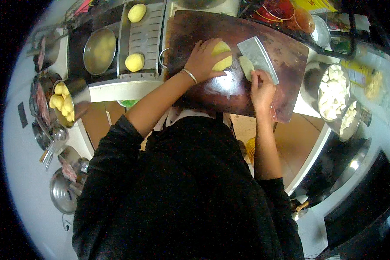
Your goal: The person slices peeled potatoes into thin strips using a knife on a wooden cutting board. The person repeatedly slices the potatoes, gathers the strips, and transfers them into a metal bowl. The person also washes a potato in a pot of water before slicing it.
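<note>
On the dark wooden cutting board (pixel 195 29), my left hand (pixel 203 60) rests over a peeled yellow potato (pixel 223 61), fingers spread across it. Its right side looks cut flat. To the right, my right hand (pixel 263 89) pinches the lower end of a pale potato slice (pixel 246 67) between thumb and fingers. A cleaver (pixel 258 53) lies on the board, its broad blade just beyond the slice. The cleaver's reddish handle (pixel 273 113) shows beside my right wrist; its middle is hidden by my hand. A wet, shiny patch lies between my hands.
Two peeled potatoes (pixel 135 62) sit in the slotted metal sink tray (pixel 146 42), beside a bowl of potatoes in water (pixel 100 50). A pot (pixel 79 94) at left holds more. At right stand metal containers of pale cut chunks (pixel 334 92). A wok (pixel 352 167) lies lower right.
</note>
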`<state>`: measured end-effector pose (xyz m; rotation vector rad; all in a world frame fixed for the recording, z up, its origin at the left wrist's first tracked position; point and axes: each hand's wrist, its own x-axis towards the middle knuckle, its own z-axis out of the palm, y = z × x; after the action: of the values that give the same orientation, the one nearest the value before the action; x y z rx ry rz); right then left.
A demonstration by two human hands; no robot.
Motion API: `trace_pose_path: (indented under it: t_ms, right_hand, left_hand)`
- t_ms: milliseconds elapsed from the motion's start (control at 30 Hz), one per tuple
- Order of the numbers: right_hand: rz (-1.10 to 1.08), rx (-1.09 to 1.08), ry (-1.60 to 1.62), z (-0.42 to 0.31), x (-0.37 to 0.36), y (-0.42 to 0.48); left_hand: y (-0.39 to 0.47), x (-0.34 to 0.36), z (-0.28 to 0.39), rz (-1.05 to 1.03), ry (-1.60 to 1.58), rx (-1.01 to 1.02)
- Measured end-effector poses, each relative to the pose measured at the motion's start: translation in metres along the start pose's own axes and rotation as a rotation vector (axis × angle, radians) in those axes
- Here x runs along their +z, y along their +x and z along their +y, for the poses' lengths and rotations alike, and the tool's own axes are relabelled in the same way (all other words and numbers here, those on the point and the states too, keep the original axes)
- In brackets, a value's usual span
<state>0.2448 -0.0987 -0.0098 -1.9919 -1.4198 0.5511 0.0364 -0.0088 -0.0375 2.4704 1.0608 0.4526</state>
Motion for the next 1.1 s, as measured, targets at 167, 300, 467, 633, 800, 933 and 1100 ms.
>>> trace_pose_path:
  t_ms: [167,300,467,633,800,933,1100]
  right_hand:
    - [-0.063,0.213,0.389,0.005,0.029,0.016]
    - [-0.065,0.255,0.432,-0.003,0.048,0.024]
    - [-0.093,0.091,0.238,-0.021,0.063,0.028]
    - [0.126,-0.087,-0.071,-0.029,0.07,0.028]
    - [-0.125,-0.109,0.104,-0.032,0.068,0.028]
    - [-0.154,-0.111,0.055,-0.039,0.07,0.023]
    - [-0.164,-0.163,0.011,-0.018,0.052,0.033]
  left_hand:
    - [-0.003,0.008,-0.006,0.073,-0.031,0.042]
    - [-0.002,0.007,-0.006,0.097,-0.115,0.004]
    - [-0.003,0.003,-0.005,0.146,-0.121,0.028]
    - [-0.002,0.004,-0.001,0.137,-0.106,-0.001]
    - [-0.005,0.006,-0.001,0.103,-0.058,-0.06]
    - [-0.005,0.007,0.002,0.024,-0.034,-0.148]
    - [0.006,0.013,0.009,-0.019,0.179,-0.155]
